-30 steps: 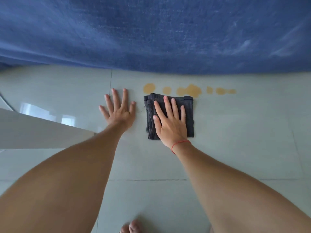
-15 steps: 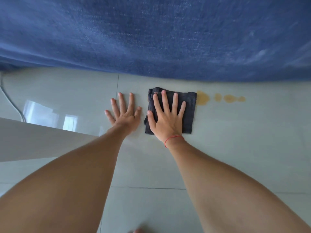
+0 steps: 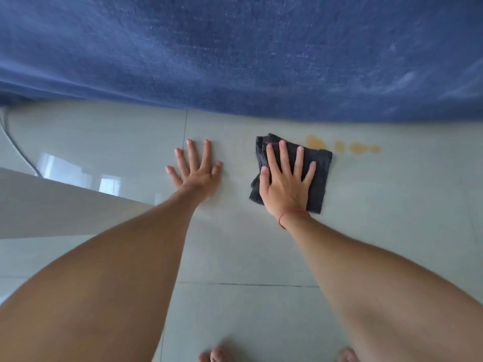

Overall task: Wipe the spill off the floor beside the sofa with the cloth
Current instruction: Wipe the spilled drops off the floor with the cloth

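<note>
Both hands' fingers [image 3: 285, 159] splayed flat, gripping nothing: right hand [image 3: 286, 188] presses cloth [image 3: 319, 176] on floor [image 3: 392, 205], cloth's corner touching spill [image 3: 342, 147] by sofa [image 3: 235, 53]; left hand [image 3: 197, 173] flat on bare tile just beside.

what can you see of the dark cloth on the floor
The cloth is dark grey, almost black, soft woven fabric folded into a rough square with layered edges showing at its far left corner. It lies flat on the pale tiled floor just short of the blue sofa. The right hand presses on it, fingers spread. Its far right corner reaches the nearest yellow spill.
</note>
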